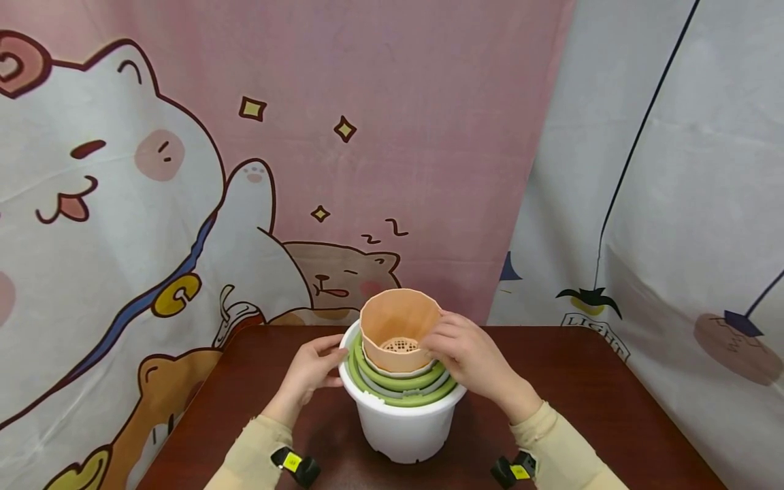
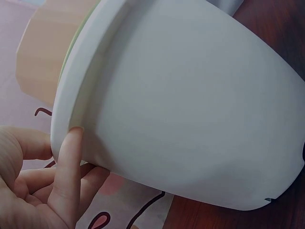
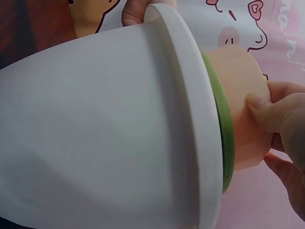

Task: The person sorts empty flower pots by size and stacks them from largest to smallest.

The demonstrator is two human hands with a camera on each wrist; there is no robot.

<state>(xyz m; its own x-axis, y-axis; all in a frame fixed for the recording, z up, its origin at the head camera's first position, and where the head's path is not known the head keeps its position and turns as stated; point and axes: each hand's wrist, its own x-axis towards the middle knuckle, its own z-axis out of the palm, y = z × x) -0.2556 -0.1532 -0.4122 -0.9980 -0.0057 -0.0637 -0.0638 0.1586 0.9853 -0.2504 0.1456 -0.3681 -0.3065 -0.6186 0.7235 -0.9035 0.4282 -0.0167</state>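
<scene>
A large white flower pot (image 1: 404, 429) stands upright on the table, with several smaller pots nested inside it. Green rims (image 1: 401, 398) and a grey one show as rings within its mouth. Innermost and highest is a peach-coloured pot (image 1: 382, 320) with a wavy rim and a grid of holes in its floor. My left hand (image 1: 312, 371) grips the white pot's rim on the left, the thumb and fingers on either side of the edge in the left wrist view. With my right hand (image 1: 468, 354) I pinch the peach pot's wall at its right side, thumb outside (image 3: 259, 107).
The dark red-brown table (image 1: 551, 381) extends to both sides of the pots. Behind it hangs a pink and white cloth (image 1: 429, 136) printed with cartoon cats. A small black device with a yellow label (image 1: 294, 463) is strapped on each wrist.
</scene>
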